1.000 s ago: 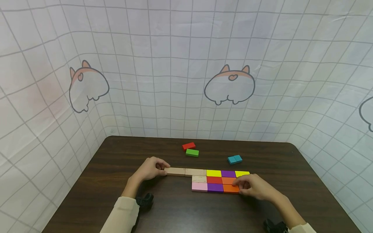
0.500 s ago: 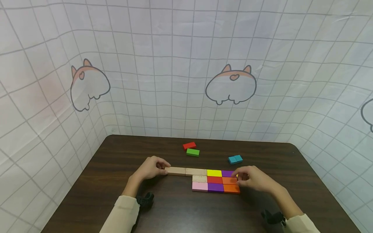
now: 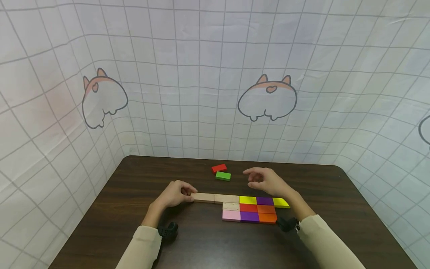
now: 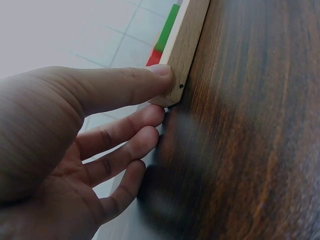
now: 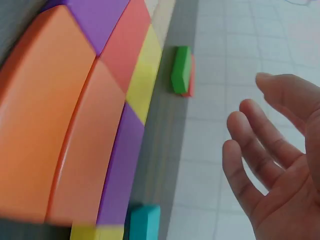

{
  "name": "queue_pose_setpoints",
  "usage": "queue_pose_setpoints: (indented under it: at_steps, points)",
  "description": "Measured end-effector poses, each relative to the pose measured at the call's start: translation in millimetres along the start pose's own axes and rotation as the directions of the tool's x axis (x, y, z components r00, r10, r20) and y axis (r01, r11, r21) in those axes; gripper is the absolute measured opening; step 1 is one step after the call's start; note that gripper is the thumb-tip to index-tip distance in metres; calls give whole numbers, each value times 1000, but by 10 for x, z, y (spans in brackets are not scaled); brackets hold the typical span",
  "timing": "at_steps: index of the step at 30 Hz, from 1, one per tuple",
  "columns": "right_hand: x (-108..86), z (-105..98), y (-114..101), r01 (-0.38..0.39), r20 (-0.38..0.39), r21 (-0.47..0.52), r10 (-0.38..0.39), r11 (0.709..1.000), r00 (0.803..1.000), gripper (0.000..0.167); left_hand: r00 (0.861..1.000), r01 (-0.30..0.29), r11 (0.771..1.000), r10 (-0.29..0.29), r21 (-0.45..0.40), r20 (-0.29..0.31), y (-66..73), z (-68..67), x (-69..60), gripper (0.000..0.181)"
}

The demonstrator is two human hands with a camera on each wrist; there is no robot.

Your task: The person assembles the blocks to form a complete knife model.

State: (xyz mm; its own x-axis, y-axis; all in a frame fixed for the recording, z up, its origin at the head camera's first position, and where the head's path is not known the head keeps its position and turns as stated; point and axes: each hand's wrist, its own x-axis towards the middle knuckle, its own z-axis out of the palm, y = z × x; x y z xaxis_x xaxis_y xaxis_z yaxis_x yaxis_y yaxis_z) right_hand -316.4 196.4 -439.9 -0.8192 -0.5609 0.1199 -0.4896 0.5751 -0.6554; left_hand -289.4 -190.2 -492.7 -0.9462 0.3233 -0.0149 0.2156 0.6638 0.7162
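In the head view my left hand pinches the left end of a plain wooden block, thumb against its near side. A second plain block continues that row, followed by a yellow block, a purple block and another yellow block. Nearer rows hold a red block, orange blocks and a pink block, all lying flat. My right hand hovers beyond the rows, fingers loosely bent, holding nothing. The right wrist view shows a turquoise block; the right hand or arm hides it from the head view.
Toward the back of the dark wooden table lie a red block and a green block, close together. A white grid-patterned cloth surrounds the table's far and side edges.
My right hand has left the right end of the coloured rows and moved away and to the left, over the back of the table. The left hand stays on the wooden block.
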Motion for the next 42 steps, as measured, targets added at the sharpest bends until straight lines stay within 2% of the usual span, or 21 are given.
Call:
queue_pose_setpoints:
  at_steps: [6,17,29,42]
  points:
    - [310,166,-15,-23,25,53,21,998,999,52,1000,-6,1000,6,2,-1,-4,0,3,19]
    - [680,363,107,-101,100,37,97,994,990,61,1000,-5,1000,5,0,-1,-11,-10,-11,19]
    - [880,415,191,-125,160,-29,128,992,979,62,1000,-23,1000,23,5,-5,-1,-14,-4,18]
    - [1006,533,182,-164,126,-71,172,984,977,53,1000,-17,1000,17,8,-8,-7,-9,-9,18]
